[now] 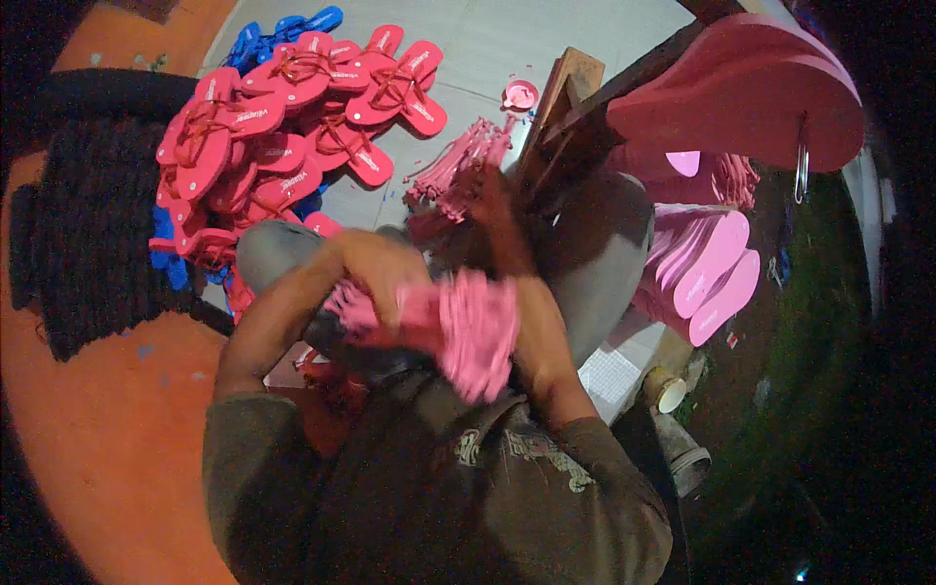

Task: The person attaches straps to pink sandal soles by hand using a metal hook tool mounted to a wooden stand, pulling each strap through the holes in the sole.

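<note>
My left hand (385, 278) is closed around a bundle of pink flip-flop straps (478, 331), held over my lap and smeared by motion. My right arm reaches forward past the bundle. At its end, my right hand (490, 200) is over a loose pile of pink straps (458, 166) on the pale tiles, in shadow and blurred, so its fingers are hard to make out. Left of that pile lies a heap of finished red-pink flip-flops (302, 117) with red straps, and some blue flip-flops (283, 34) show behind it.
A wooden stand (561, 107) rises beside my right knee, with large pink soles (741, 93) at its upper end. More pink soles (707, 273) stand in a row at right, near a cup (671, 394). A small pink dish (521, 95) sits ahead; a dark textured mat (93, 224) lies at left.
</note>
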`<action>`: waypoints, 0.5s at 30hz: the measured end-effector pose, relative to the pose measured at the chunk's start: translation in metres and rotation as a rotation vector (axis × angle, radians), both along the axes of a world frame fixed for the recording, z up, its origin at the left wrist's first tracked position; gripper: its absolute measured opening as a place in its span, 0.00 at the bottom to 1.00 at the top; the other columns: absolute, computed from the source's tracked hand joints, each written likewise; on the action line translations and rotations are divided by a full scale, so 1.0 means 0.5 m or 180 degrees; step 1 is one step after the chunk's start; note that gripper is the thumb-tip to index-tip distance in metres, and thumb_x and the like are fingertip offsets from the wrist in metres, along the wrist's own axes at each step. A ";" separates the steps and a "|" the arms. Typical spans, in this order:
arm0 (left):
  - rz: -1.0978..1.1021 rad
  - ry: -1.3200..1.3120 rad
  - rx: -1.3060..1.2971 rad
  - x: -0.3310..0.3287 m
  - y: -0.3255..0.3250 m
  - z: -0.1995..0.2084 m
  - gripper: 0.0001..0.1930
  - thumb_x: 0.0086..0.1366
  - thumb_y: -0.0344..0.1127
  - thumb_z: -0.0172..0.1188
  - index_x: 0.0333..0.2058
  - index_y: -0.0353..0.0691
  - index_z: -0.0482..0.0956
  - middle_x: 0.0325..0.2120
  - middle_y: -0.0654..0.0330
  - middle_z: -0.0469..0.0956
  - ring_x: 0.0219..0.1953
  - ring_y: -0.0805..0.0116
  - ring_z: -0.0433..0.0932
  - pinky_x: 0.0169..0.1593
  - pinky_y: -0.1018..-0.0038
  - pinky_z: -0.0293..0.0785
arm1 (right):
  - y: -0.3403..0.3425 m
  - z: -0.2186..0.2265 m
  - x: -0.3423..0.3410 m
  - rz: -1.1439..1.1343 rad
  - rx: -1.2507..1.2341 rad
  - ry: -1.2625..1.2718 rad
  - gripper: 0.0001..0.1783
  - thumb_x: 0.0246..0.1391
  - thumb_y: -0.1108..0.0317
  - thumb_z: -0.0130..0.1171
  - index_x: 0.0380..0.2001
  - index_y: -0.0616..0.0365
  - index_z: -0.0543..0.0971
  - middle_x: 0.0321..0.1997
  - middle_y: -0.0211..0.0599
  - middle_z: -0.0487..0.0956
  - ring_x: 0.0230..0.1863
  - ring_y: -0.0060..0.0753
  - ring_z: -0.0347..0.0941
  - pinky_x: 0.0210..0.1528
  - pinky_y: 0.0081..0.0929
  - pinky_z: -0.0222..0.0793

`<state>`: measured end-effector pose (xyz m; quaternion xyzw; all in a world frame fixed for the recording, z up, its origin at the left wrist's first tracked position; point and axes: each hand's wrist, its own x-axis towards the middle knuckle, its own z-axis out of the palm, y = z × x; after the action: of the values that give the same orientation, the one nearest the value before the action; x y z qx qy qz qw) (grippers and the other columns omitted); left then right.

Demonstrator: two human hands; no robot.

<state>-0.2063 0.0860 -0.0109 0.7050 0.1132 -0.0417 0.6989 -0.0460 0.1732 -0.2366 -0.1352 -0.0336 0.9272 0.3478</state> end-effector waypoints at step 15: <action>0.4148 0.2076 0.0878 -0.147 0.257 -0.268 0.20 0.42 0.45 0.61 0.32 0.37 0.77 0.30 0.55 0.77 0.34 0.66 0.75 0.38 0.71 0.69 | -0.137 -0.204 -0.038 0.0092 0.1652 -0.3445 0.15 0.50 0.58 0.47 0.37 0.55 0.67 0.26 0.38 0.71 0.27 0.36 0.68 0.30 0.32 0.66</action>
<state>-0.2801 0.2147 -0.1451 0.5281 0.7147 0.1888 0.4180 -0.0652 0.1049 -0.3386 -0.4984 -0.4331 0.6927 0.2903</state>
